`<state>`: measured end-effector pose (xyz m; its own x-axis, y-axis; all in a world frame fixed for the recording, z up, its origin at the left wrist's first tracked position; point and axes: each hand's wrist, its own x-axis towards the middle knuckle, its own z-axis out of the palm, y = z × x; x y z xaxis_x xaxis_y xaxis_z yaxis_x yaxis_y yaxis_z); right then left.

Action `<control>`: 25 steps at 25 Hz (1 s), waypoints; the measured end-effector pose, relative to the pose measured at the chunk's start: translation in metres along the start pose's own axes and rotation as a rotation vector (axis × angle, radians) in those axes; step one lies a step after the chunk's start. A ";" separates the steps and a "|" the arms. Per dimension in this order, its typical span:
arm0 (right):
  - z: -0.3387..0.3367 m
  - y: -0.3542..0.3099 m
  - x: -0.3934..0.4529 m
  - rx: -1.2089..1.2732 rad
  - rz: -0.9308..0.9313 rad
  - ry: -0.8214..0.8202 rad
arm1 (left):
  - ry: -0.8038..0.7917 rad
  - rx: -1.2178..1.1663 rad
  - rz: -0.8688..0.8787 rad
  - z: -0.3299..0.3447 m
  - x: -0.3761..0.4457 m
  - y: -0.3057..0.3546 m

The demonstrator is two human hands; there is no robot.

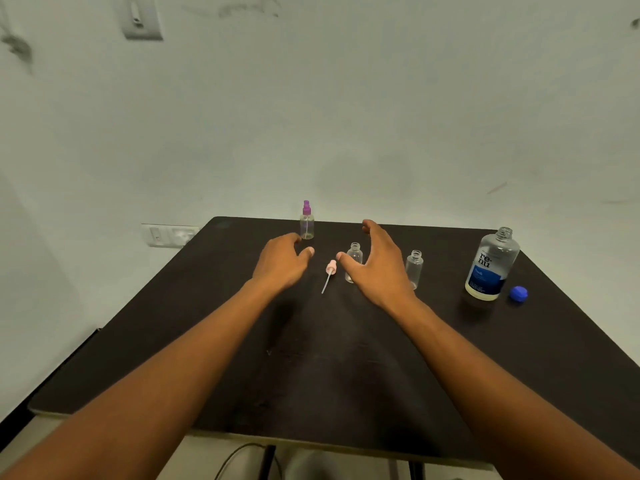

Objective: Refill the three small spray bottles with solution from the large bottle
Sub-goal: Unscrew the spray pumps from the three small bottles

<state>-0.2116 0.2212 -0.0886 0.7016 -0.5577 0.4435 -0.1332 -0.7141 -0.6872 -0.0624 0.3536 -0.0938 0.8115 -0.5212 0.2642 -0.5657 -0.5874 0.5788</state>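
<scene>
Three small clear bottles stand on the dark table. The far one wears a purple spray top. The middle bottle and the right bottle have bare necks. A pink spray top with its tube lies flat between my hands. My left hand hovers just left of the purple-topped bottle, fingers loosely curled, holding nothing. My right hand is spread beside the middle bottle, partly hiding it, gripping nothing. The large "re-nu" bottle stands uncapped at the right, its blue cap beside it.
The table's far edge meets a pale wall with a socket plate at the left. A cable and table legs show below the near edge.
</scene>
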 end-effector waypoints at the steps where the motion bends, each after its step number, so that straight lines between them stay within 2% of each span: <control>1: 0.002 -0.007 -0.005 0.008 -0.022 -0.010 | 0.015 0.021 0.023 -0.008 -0.008 -0.003; 8: 0.022 -0.043 -0.026 -0.007 -0.134 -0.034 | 0.083 0.353 0.214 -0.047 -0.047 -0.017; 14: 0.051 -0.048 -0.001 -0.042 -0.107 -0.077 | 0.128 0.492 0.256 -0.051 -0.038 -0.040; 25: 0.143 -0.009 0.102 0.070 0.085 -0.078 | 0.070 0.496 0.249 -0.009 0.043 -0.102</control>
<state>-0.0386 0.2309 -0.1191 0.7426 -0.5786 0.3373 -0.1479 -0.6328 -0.7601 0.0315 0.3968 -0.1345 0.6430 -0.6491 0.4065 -0.7287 -0.6818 0.0642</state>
